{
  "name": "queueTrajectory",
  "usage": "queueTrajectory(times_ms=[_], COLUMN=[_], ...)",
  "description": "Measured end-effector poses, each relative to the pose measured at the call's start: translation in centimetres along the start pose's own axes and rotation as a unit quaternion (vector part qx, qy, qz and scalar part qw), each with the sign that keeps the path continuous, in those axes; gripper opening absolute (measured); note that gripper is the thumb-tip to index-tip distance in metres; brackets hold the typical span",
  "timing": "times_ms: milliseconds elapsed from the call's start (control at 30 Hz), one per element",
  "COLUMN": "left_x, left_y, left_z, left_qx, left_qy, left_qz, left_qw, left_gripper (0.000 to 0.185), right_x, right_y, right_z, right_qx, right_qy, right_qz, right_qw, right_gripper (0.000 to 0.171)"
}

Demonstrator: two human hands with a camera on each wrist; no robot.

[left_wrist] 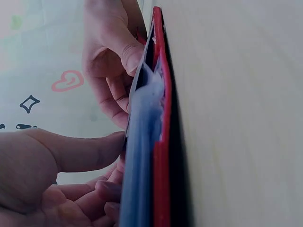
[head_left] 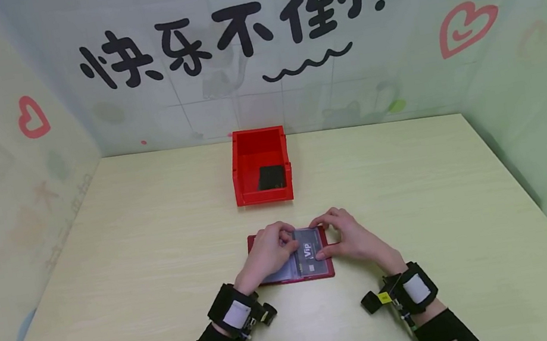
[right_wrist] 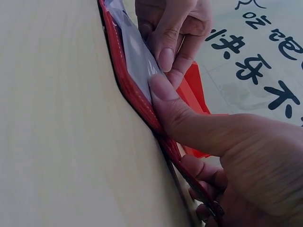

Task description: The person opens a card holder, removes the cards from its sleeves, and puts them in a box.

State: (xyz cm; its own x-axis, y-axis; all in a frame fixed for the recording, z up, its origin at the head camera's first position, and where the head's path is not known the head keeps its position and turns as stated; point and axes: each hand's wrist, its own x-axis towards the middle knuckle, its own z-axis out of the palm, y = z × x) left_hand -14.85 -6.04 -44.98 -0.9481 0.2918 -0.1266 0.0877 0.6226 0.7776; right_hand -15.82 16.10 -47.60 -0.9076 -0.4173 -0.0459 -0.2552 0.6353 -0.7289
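Red holder point(head_left: 323, 274) flat on table point(head_left: 420, 200), long axis left-right — both hands on it, left hand point(head_left: 267, 250) pinching the sleeves, right hand point(head_left: 352, 238) thumb clamped on the VIP card point(head_left: 310, 250) — card nearer right.

Head view high, facing forward and down over the worktop point(head_left: 158, 262), wrist views low and very close, edge-on along the red card holder point(left_wrist: 160, 156), shared by all three.
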Motion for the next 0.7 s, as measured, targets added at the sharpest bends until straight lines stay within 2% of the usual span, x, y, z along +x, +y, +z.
queueTrajectory(times_ms=[233,533,700], left_x=[0.5,0.5,0.5], left_y=[-0.3,-0.7,-0.8], left_z=[-0.3,-1.0,-1.0], left_qx=[-0.012,-0.029,-0.025], left_qy=[-0.015,-0.052,-0.056], left_qz=[-0.009,-0.018,-0.008], left_qw=[0.9998,0.9980,0.9981], left_gripper=[0.028,0.030,0.042], right_x=[0.0,0.1,0.1], right_y=[0.0,-0.1,0.0], right_z=[-0.1,-0.1,0.0], right_qx=[0.000,-0.001,-0.004], right_qy=[-0.006,-0.008,-0.006], right_qz=[-0.001,0.000,0.001], right_qw=[1.000,1.000,1.000], right_gripper=[0.057,0.060,0.059])
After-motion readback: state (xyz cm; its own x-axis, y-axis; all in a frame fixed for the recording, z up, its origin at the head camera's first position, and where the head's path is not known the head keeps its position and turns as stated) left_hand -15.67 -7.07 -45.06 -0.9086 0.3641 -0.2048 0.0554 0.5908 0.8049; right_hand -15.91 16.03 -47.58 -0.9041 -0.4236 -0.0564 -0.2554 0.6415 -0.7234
